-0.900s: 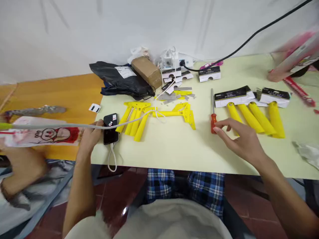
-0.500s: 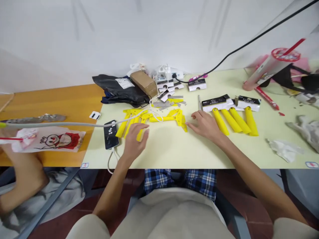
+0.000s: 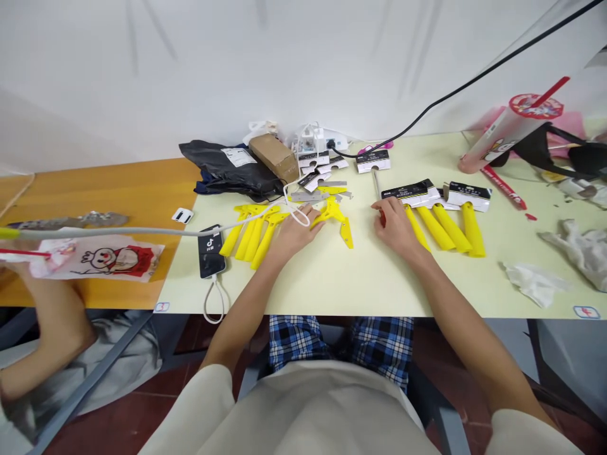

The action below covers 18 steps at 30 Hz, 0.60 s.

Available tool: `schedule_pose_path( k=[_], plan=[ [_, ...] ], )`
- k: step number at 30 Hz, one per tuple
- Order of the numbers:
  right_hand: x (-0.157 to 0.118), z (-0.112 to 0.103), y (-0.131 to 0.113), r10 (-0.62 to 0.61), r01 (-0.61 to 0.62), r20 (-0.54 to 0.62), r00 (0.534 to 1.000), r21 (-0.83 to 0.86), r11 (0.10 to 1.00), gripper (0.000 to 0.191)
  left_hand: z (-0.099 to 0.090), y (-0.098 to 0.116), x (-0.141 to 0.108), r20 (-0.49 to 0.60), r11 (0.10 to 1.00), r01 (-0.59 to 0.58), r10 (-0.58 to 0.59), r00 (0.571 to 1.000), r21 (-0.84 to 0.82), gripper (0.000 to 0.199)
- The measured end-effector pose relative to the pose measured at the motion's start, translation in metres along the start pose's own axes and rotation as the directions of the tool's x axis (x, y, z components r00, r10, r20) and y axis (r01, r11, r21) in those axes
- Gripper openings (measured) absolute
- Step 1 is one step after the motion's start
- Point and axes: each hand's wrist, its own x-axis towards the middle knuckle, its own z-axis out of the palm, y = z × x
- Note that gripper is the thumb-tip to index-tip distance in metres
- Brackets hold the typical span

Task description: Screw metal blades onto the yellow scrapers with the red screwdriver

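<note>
My left hand [image 3: 294, 231] is closed over the handle of a yellow scraper [image 3: 334, 210] that lies on the table, its head sticking out to the right of my fingers. A small yellow blade cover [image 3: 346, 234] lies just beyond that head. In my right hand [image 3: 398, 229] the fingers are curled round a screwdriver [image 3: 376, 182]; its thin metal shaft points toward the wall and a bit of red handle shows. Left of my left hand several more yellow scrapers [image 3: 256, 237] lie side by side. Behind it are loose metal blades [image 3: 308, 196].
Packaged yellow scrapers [image 3: 443, 227] with black-and-white cards lie right of my right hand. A white cable [image 3: 246, 224] crosses the scrapers near a phone [image 3: 211, 254]. At the back sit a black parcel bag [image 3: 227, 174] and brown box [image 3: 275, 157]. A tall cup [image 3: 509, 139] leans at right.
My left hand has moved right and closed on the scraper's handle. The right hand has shifted slightly and now grips the screwdriver, which lay on the table before.
</note>
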Motion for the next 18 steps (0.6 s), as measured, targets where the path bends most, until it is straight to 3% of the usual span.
schedule_pose_path(
  k=[6,11,18],
  plan=[
    [0.0003,-0.0022,-0.0014,0.049,-0.049,-0.019,0.999,0.009,0.999,0.029,-0.0054,0.0113,-0.0046,-0.060,0.972,0.173,-0.185,0.981,-0.157,0.028],
    [0.0008,-0.0033,-0.0052,0.061,-0.061,-0.005,0.998,-0.005,0.998,0.027,-0.0051,0.0126,-0.0059,0.010,0.898,0.299,-0.313,0.950,-0.323,0.040],
    [0.0008,-0.0024,-0.0066,0.073,-0.073,0.000,0.997,0.013,0.997,0.029,-0.0064,0.0080,-0.0046,0.072,0.873,0.398,-0.394,0.916,-0.283,0.042]
  ],
)
